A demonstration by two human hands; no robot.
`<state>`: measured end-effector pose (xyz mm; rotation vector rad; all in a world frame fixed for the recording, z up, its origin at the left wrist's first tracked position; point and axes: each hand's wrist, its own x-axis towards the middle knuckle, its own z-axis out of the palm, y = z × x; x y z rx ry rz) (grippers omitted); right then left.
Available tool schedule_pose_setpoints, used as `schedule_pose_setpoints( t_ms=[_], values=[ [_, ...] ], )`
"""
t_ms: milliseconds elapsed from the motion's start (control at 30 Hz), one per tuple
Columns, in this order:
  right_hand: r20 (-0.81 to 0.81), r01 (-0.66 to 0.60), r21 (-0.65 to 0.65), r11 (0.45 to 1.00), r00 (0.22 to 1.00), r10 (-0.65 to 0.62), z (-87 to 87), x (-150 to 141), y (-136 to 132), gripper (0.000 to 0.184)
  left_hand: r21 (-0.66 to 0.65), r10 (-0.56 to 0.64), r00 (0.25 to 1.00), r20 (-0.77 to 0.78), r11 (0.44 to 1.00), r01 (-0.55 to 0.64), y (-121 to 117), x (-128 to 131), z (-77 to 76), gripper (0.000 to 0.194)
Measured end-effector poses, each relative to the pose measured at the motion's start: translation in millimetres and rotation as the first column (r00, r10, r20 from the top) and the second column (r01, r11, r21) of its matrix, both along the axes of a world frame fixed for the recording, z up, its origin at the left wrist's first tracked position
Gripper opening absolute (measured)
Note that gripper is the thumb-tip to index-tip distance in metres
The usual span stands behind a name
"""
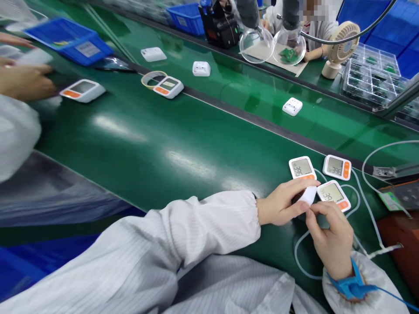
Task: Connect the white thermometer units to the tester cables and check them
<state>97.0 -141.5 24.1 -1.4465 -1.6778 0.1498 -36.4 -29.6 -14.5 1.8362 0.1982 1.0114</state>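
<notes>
My left hand [284, 201] is closed around a white blood pressure monitor [308, 197], tilted on edge so its screen is hidden. The fingertips of my right hand [330, 233] pinch together at its lower end; what lies between them is hidden. A pale tube [296, 253] curves up toward that hand. Just beyond my hands lie three similar monitors with lit digits: one at the left [301, 167], one at the right [337, 167] and one nearer [334, 195]. A blue wrist strap [350, 283] with a cord circles my right wrist.
Farther left are a monitor beside a tape roll [153, 79], another monitor [82, 90] and a blue bin [70, 41]. A co-worker's blurred hands [26, 76] work there. Several white units lie on the green strip behind. Tubing joins a fitting [384, 250] at right.
</notes>
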Motion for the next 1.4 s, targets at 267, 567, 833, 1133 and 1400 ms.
schedule_pose_setpoints(
  t_ms=[267, 567, 833, 1133, 1400],
  values=[
    [-0.054, -0.008, -0.013, 1.000, 0.998, 0.007, 2.0, -0.5, -2.9, 0.008, -0.220, -0.103, 0.994, 0.042, 0.969, 0.110, -0.3, -0.7, 0.7, 0.066],
    [-0.078, -0.030, 0.000, 1.000, 0.996, 0.030, 3.4, 0.3, -2.7, 0.010, -0.180, -0.084, 0.995, 0.052, 0.979, 0.092, -2.4, -1.2, 2.0, 0.060],
    [-0.047, -0.010, -0.018, 1.000, 0.999, 0.009, 1.8, -1.2, -2.6, 0.013, -0.049, 0.019, 1.000, 0.017, 0.999, -0.019, -5.0, -2.1, 0.6, 0.054],
    [-0.041, -0.010, -0.055, 0.998, 0.999, 0.008, 4.0, -3.8, -3.3, 0.021, 0.016, 0.026, 1.000, -0.014, 1.000, -0.025, -5.3, -5.6, 0.6, 0.055],
    [0.003, 0.081, -0.008, 0.997, 0.997, -0.081, -0.2, 0.0, -4.7, 0.016, -0.308, -0.127, 0.988, 0.091, 0.940, 0.149, -1.5, -0.5, -3.1, 0.076]
  ],
)
